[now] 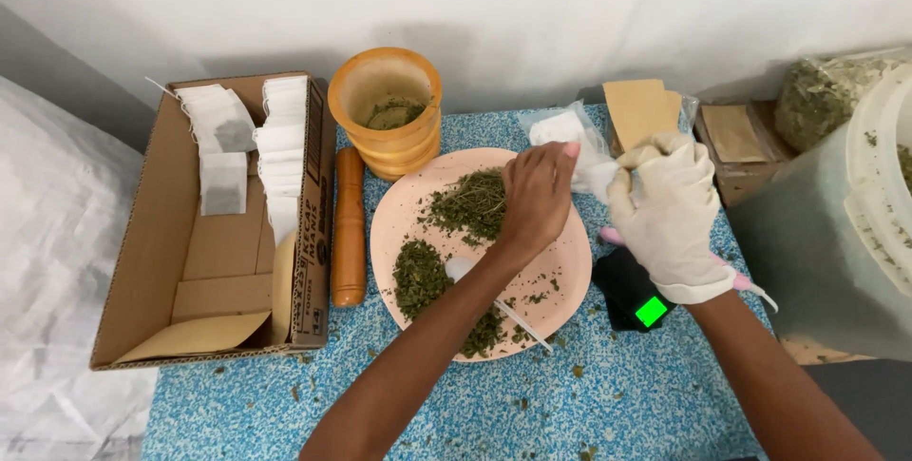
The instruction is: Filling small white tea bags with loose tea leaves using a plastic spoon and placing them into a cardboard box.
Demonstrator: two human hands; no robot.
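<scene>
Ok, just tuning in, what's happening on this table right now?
A person is working with dried green herbs heaped on a pink plate. The bare left hand is pinching herbs above the plate, while the gloved right hand holds a small white bag beside it. A white spoon lies on the plate. A wooden mortar with its pestle stands to the left, next to a cardboard box of white bags.

1. Soft, even daylight; bright, no glare.
2. Faint shadow behind the wooden mortar point(386, 111) on the wall point(532, 14).
3. Sharp centrally; slight bending toward frame edges.
</scene>
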